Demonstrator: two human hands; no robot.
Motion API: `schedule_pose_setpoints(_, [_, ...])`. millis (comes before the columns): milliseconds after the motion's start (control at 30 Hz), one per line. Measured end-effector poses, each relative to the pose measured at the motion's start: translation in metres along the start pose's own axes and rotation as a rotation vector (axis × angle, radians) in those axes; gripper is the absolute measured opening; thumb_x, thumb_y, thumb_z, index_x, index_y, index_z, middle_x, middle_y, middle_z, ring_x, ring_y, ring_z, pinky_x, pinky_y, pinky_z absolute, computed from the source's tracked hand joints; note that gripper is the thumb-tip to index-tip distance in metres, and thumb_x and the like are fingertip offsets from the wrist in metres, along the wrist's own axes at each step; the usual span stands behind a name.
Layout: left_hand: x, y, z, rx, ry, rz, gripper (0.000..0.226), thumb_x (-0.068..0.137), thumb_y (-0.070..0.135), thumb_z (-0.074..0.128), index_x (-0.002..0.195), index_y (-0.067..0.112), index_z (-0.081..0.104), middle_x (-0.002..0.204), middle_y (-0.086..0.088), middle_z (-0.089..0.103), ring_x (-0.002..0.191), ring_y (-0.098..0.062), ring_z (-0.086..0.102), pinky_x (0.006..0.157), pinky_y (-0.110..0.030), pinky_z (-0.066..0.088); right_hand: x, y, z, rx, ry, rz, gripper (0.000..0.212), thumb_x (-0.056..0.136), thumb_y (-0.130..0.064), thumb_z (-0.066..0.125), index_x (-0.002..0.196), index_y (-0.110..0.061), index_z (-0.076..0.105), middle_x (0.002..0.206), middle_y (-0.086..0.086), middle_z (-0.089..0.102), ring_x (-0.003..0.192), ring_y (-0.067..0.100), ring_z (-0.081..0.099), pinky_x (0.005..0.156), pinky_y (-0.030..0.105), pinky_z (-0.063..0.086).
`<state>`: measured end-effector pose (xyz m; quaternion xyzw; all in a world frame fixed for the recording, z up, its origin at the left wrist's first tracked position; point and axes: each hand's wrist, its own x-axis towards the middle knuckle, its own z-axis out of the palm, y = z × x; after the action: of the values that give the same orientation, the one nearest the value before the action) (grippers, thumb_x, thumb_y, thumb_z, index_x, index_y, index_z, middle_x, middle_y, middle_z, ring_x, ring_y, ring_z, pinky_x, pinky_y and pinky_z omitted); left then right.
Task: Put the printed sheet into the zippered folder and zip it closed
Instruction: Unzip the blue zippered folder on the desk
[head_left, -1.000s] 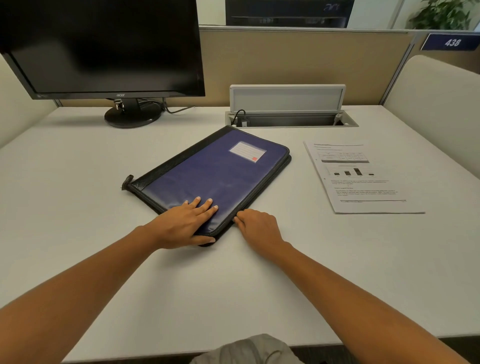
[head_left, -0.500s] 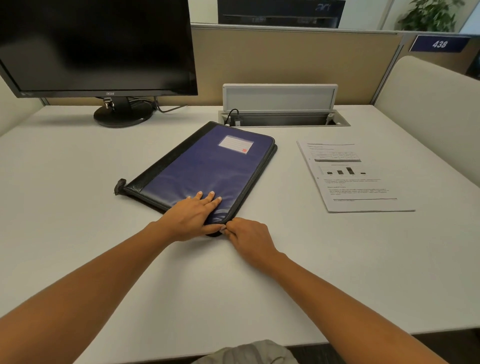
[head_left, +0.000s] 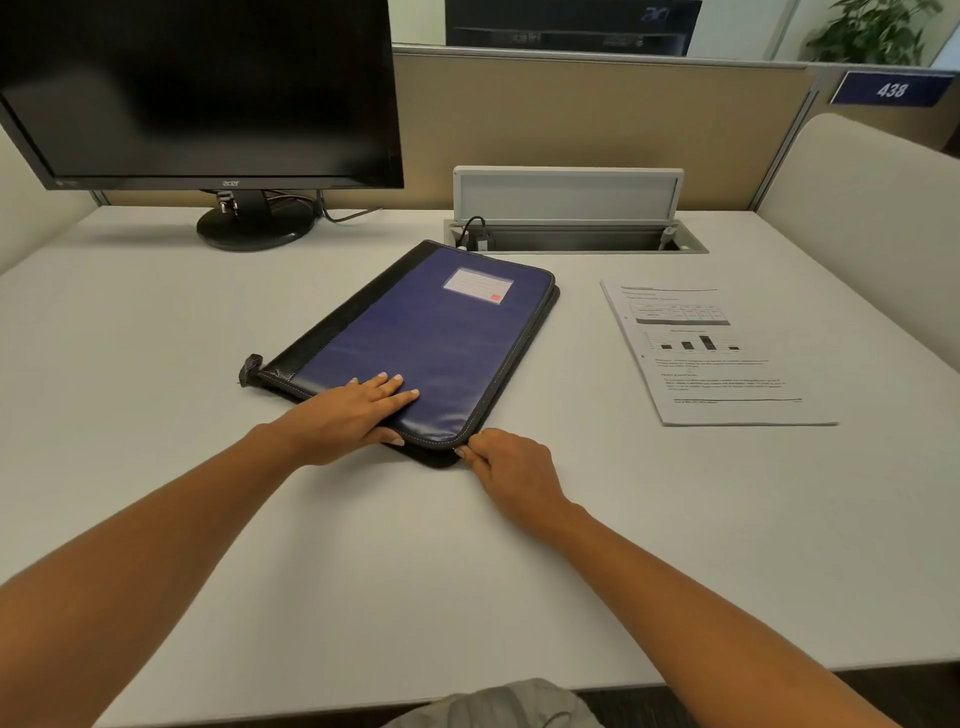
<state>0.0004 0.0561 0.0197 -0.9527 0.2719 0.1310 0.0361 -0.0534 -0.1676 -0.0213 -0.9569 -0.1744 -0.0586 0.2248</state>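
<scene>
The zippered folder (head_left: 426, 343), blue with a black spine and a white label, lies slanted on the white desk (head_left: 363, 561). My left hand (head_left: 353, 410) rests on its near end, fingers spread on the cover and thumb tucked against the near edge. My right hand (head_left: 511, 470) is at the folder's near corner, with thumb and forefinger pinched on the zipper edge; the pull itself is hidden by the fingers. The printed sheet (head_left: 711, 353), with a table and a small bar chart, lies flat on the desk to the right of the folder, untouched.
A black monitor (head_left: 208, 93) on a round stand sits at the back left. Behind the folder an open cable tray (head_left: 571, 239) with a raised lid holds a plug. Beige partitions close off the back and right sides.
My right hand has slid from the folder's right edge round to its near corner and pinched there. My left hand stays on the cover, its thumb now against the near edge.
</scene>
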Motion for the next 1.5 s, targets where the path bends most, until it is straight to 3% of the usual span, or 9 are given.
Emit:
schedule_pose_setpoints(133, [0.011,0.019,0.001,0.121,0.054,-0.039,0.063,0.095,0.048,0.024,0.147,0.019,0.004,0.156,-0.010,0.010,0.143,-0.024,0.011,0.113,-0.040,0.022,-0.003,0.012,-0.005,0.032,0.051,0.083,0.030,0.095,-0.031,0.041,0.081,-0.011,0.058,0.084,0.005,0.063,0.077,0.023,0.056,0.060,0.030,0.036])
schedule_pose_setpoints(333, [0.036,0.060,0.000,0.262,0.123,-0.057,0.065,0.095,0.050,0.016,0.146,0.010,0.008,0.151,-0.021,0.022,0.137,-0.036,0.027,0.100,-0.044,0.040,-0.009,0.039,-0.020,0.013,0.133,0.221,0.027,0.095,-0.027,0.043,0.068,-0.022,0.038,0.076,0.007,0.060,0.065,0.016,0.041,0.048,0.018,0.017])
schedule_pose_setpoints(467, [0.050,0.078,-0.003,0.301,0.121,-0.035,0.067,0.096,0.049,0.016,0.144,0.003,0.011,0.145,-0.030,0.028,0.130,-0.043,0.035,0.098,-0.047,0.042,-0.016,0.046,-0.026,-0.021,0.125,0.223,0.027,0.094,-0.025,0.044,0.071,-0.014,0.052,0.076,0.009,0.062,0.064,0.020,0.046,0.054,0.025,0.026])
schedule_pose_setpoints(633, [0.062,0.102,-0.011,0.225,0.125,-0.070,0.065,0.098,0.044,0.017,0.142,-0.003,0.015,0.137,-0.038,0.034,0.123,-0.047,0.042,0.096,-0.048,0.042,-0.021,0.045,-0.025,-0.046,0.140,0.201,0.030,0.094,-0.025,0.044,0.066,-0.015,0.044,0.073,0.009,0.059,0.062,0.022,0.047,0.056,0.026,0.026])
schedule_pose_setpoints(767, [0.070,0.116,-0.019,0.194,0.167,-0.070,0.062,0.099,0.041,0.019,0.139,-0.007,0.022,0.126,-0.031,0.051,0.112,-0.041,0.052,0.081,-0.041,0.046,-0.020,0.041,-0.023,-0.048,0.154,0.193,0.029,0.094,-0.026,0.043,0.075,-0.009,0.056,0.078,0.009,0.061,0.069,0.024,0.054,0.057,0.026,0.025])
schedule_pose_setpoints(833, [0.071,0.121,-0.023,0.276,0.189,0.018,0.057,0.100,0.038,0.019,0.130,-0.006,0.039,0.102,-0.023,0.061,0.093,-0.035,0.059,0.064,-0.035,0.041,-0.019,0.036,-0.020,-0.031,0.154,0.191,0.028,0.094,-0.026,0.043,0.080,-0.009,0.060,0.082,0.009,0.063,0.072,0.025,0.056,0.058,0.027,0.027])
schedule_pose_setpoints(933, [0.073,0.124,-0.029,0.299,0.180,0.068,0.052,0.100,0.038,0.020,0.112,0.001,0.054,0.060,-0.004,0.033,0.071,-0.026,0.052,0.053,-0.031,0.031,-0.017,0.032,-0.017,-0.004,0.167,0.208,0.028,0.094,-0.026,0.042,0.086,-0.008,0.062,0.086,0.010,0.066,0.074,0.027,0.058,0.059,0.028,0.028])
schedule_pose_setpoints(1133, [0.075,0.120,-0.033,0.242,0.199,0.088,0.048,0.101,0.037,0.022,0.102,0.004,0.057,0.058,0.002,0.028,0.050,-0.014,0.033,0.045,-0.028,0.027,-0.014,0.018,-0.011,0.009,0.159,0.220,0.028,0.095,-0.025,0.040,0.087,-0.007,0.060,0.088,0.011,0.067,0.076,0.028,0.058,0.059,0.028,0.026])
schedule_pose_setpoints(1500, [0.082,0.114,-0.038,-0.016,0.139,-0.037,0.047,0.098,0.041,0.029,0.093,0.004,0.057,0.059,0.002,0.041,0.053,-0.012,0.038,0.059,-0.030,0.036,-0.004,-0.017,0.010,-0.006,0.110,0.113,0.034,0.096,-0.029,0.037,0.097,-0.006,0.062,0.093,0.017,0.068,0.080,0.033,0.060,0.059,0.031,0.028])
